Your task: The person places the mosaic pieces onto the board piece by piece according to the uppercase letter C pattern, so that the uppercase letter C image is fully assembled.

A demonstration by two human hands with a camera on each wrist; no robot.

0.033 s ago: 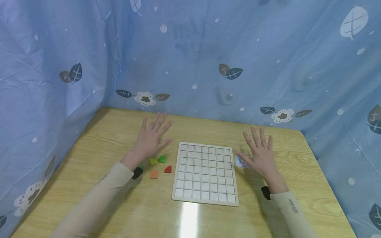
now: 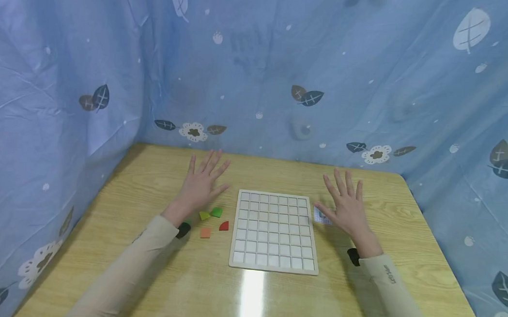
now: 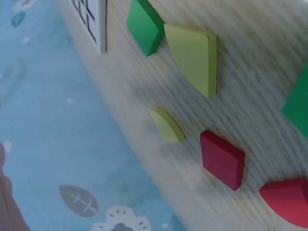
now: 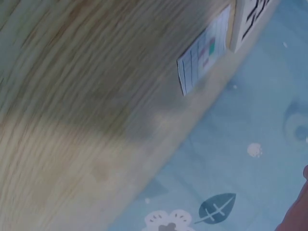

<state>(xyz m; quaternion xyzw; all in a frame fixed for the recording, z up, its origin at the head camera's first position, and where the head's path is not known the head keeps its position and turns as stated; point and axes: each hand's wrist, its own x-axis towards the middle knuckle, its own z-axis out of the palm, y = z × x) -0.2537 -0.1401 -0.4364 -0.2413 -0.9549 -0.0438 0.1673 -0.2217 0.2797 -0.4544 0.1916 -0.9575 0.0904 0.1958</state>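
Left hand (image 2: 197, 188) and right hand (image 2: 349, 211) are hovering spread, empty; work is seemingly awaiting start, next probably requiring pinching tiles (image 2: 205, 232) at 9 o'clock from the board (image 2: 274, 226).

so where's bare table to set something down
Bare tabletop lies in front of the grid board, between the sleeves, and behind it to the curtain. Crowded: left of the board, coloured tiles near the left hand; right of it, a printed card.

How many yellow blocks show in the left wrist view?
2: one yellow block near the top, beside a green block; another yellow block mid-frame, beside a red block. More may be hidden.
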